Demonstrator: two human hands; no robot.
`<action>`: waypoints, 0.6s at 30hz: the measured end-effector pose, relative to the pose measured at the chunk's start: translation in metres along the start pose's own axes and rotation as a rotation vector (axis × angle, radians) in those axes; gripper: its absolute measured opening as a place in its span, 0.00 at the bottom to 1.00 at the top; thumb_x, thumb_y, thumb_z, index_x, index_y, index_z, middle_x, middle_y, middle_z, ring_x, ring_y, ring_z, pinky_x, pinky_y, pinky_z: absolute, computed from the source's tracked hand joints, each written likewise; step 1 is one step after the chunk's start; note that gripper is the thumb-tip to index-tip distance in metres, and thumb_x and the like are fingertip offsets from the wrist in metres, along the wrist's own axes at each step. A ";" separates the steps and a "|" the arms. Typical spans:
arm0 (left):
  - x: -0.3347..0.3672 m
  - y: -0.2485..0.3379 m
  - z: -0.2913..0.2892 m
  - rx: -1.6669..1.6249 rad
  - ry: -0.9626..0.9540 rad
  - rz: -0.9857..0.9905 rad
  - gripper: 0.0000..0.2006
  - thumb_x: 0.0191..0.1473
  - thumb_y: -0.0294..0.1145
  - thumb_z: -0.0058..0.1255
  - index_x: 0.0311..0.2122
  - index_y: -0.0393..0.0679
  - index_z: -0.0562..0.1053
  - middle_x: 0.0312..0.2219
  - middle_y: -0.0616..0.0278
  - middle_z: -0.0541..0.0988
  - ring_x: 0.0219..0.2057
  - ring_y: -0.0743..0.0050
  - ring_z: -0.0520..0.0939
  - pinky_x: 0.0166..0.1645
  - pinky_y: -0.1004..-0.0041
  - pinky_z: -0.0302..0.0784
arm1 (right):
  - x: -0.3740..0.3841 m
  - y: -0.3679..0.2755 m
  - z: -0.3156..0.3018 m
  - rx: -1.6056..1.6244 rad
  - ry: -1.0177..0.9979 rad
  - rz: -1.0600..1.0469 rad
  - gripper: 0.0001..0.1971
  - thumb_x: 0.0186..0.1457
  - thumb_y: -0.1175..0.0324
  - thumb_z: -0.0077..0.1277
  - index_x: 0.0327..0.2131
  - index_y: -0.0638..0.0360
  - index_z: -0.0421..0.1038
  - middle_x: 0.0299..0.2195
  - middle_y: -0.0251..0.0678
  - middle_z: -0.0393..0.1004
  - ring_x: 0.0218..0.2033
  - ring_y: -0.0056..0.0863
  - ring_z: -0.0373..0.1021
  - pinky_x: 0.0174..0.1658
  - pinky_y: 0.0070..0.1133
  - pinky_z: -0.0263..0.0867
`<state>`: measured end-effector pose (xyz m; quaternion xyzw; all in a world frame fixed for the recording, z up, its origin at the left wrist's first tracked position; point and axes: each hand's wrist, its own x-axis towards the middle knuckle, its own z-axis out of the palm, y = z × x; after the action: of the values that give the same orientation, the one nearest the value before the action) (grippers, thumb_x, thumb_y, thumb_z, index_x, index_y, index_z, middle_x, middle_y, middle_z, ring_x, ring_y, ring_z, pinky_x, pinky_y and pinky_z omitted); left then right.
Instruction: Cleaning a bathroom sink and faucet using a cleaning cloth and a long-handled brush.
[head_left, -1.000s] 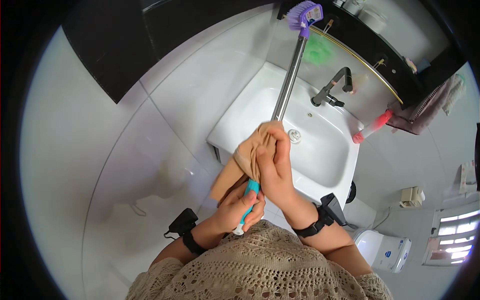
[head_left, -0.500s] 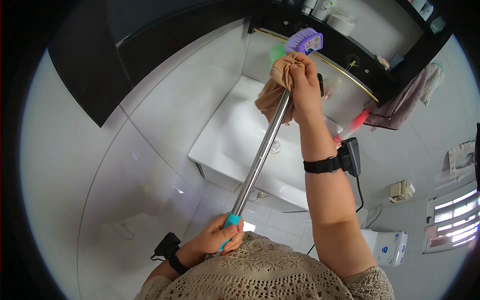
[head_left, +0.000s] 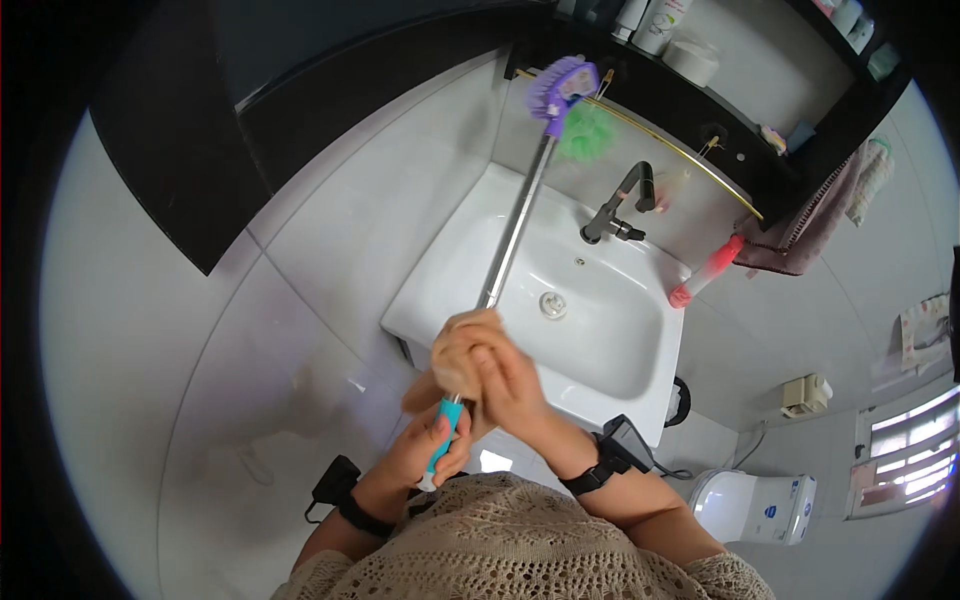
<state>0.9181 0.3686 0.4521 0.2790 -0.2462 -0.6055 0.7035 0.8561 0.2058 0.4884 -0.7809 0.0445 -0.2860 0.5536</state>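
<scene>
A long-handled scrub brush (head_left: 518, 220) slants up and away from me over the left part of the sink. Its purple bristled head (head_left: 566, 88) is at the far end, beside a hanging green mesh bath puff (head_left: 586, 133). My left hand (head_left: 428, 448) is closed round the turquoise grip at the near end of the steel pole. Just above it, my right hand (head_left: 500, 380) is closed on a tan cloth (head_left: 422, 392) wrapped round the lower pole. Motion slightly blurs the right fingers, and part of the cloth is hidden beneath them.
The white sink (head_left: 610, 345) has a dark faucet (head_left: 615, 205) at its back. A pink-and-clear bottle (head_left: 707, 272) stands on its right rim. Behind is a black shelf with bottles and a gold rail (head_left: 670, 145). Towels (head_left: 810, 215) hang right; a toilet (head_left: 755, 505) is lower right.
My right hand and the cloth have slid down the pole from near the brush head to just above my left hand. The brush head has shifted slightly left.
</scene>
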 end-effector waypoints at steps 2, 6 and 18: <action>0.003 -0.001 0.000 0.025 -0.090 -0.024 0.23 0.61 0.56 0.37 0.37 0.42 0.65 0.12 0.68 0.64 0.10 0.80 0.64 0.15 0.80 0.59 | 0.012 0.004 -0.019 -0.011 0.234 0.009 0.15 0.65 0.67 0.38 0.51 0.62 0.65 0.47 0.39 0.70 0.49 0.28 0.67 0.53 0.22 0.61; 0.006 -0.003 -0.008 0.120 -0.177 -0.053 0.25 0.60 0.58 0.38 0.37 0.40 0.66 0.12 0.68 0.65 0.10 0.81 0.65 0.16 0.81 0.60 | 0.067 -0.004 -0.076 0.332 0.577 0.018 0.24 0.67 0.53 0.31 0.52 0.64 0.64 0.47 0.38 0.70 0.49 0.27 0.67 0.54 0.22 0.61; -0.009 0.006 -0.025 0.447 -0.077 -0.216 0.25 0.59 0.52 0.46 0.44 0.35 0.68 0.17 0.70 0.67 0.17 0.85 0.66 0.20 0.81 0.62 | 0.124 -0.058 -0.148 0.942 0.398 0.119 0.13 0.62 0.59 0.42 0.32 0.58 0.68 0.26 0.33 0.71 0.27 0.24 0.68 0.30 0.22 0.65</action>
<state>0.9377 0.3806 0.4380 0.4289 -0.3695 -0.6178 0.5457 0.8714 0.0559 0.6229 -0.3733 0.0600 -0.3861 0.8414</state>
